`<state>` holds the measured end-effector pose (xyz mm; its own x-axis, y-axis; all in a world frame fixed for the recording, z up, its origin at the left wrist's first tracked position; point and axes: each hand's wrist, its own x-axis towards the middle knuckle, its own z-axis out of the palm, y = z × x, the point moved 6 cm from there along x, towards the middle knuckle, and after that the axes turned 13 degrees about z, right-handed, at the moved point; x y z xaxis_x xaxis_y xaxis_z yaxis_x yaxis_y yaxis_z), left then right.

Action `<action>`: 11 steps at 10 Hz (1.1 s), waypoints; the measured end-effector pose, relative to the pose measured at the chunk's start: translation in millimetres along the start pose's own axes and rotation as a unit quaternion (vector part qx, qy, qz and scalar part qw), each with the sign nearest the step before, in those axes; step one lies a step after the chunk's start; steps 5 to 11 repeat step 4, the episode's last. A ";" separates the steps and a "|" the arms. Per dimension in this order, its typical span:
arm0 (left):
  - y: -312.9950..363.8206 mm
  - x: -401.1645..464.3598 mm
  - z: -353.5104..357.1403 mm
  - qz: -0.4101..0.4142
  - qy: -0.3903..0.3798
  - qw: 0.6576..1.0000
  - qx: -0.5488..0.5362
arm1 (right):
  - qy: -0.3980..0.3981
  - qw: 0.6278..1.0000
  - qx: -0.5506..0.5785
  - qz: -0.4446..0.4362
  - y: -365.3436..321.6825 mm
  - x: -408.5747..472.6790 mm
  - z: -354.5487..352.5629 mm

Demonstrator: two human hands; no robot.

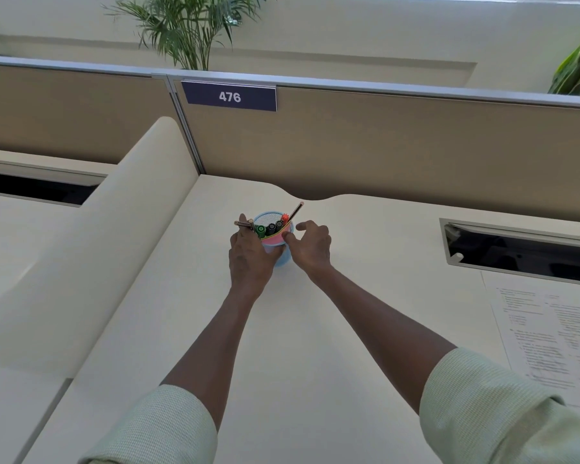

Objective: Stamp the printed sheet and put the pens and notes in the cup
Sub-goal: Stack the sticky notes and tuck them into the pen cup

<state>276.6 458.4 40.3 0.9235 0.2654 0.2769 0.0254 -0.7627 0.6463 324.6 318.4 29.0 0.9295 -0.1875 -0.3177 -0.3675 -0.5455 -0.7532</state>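
Cup [279, 259], blue mesh, standing upright on the table [315, 329] toward its far edge, just below the partition [382, 145] carrying the number plate "476" [230, 97]. Already holding several pens [270, 227], caps up in green, black and red, plus a thin pencil [295, 211] leaning out past the right rim. Pink notes [272, 238] tucked inside against the near wall, curved to follow it, with a yellow-green edge showing.

Left hand [248, 252] wrapping the left side of the cup, fingers curled around the wall, pinching a slim brown pen or pencil [243, 224] that is lying across the rim and not yet dropped in. Right hand [310, 246] sitting just beside the right side, fingers loosely spread, thumb touching the rim near the notes; gripping nothing that can be made out.

Printed sheet [549, 329] lying flat well apart to the right, near the table's edge. Too small to tell whether a stamp mark is on it; no stamp visible anywhere.

Judging by this: tidying almost finished, only the last pen needing to go in. Stamping impossible to confirm either way.
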 end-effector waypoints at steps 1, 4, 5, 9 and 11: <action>-1.1 1.4 1.0 0.004 0.003 1.000 0.002 | -0.011 1.000 0.024 0.007 2.0 0.9 -1.4; -13.8 -16.1 3.2 -0.017 -0.038 0.999 -0.020 | -0.012 0.999 0.029 0.008 11.9 -13.1 -17.9; -13.8 -16.1 3.2 -0.017 -0.038 0.999 -0.020 | -0.012 0.999 0.029 0.008 11.9 -13.1 -17.9; -13.8 -16.1 3.2 -0.017 -0.038 0.999 -0.020 | -0.012 0.999 0.029 0.008 11.9 -13.1 -17.9; -13.8 -16.1 3.2 -0.017 -0.038 0.999 -0.020 | -0.012 0.999 0.029 0.008 11.9 -13.1 -17.9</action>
